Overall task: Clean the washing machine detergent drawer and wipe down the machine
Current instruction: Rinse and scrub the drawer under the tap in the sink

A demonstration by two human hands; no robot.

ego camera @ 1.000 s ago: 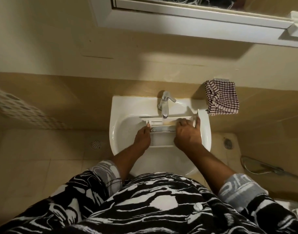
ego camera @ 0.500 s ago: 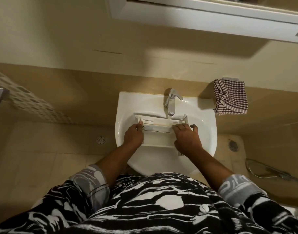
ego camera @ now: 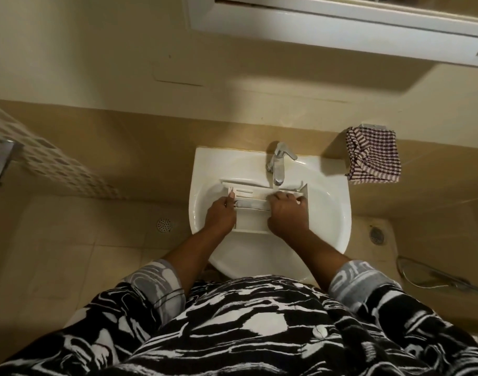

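The white detergent drawer (ego camera: 252, 222) lies in the sink (ego camera: 335, 213), just under the faucet (ego camera: 278, 165); your left hand (ego camera: 221, 216) holds its left edge with curled fingers; your right hand (ego camera: 286, 214) grips its right part, fingers curled over it; a checked cloth (ego camera: 373, 158) hangs on the wall at the right

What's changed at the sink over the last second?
The right hand came off the right end of the detergent drawer, its raised finger now curled over the drawer's middle. The drawer shifted slightly left under the tap. The left hand still holds its left side; the drawer stays in the sink, the checked cloth hangs unmoved.
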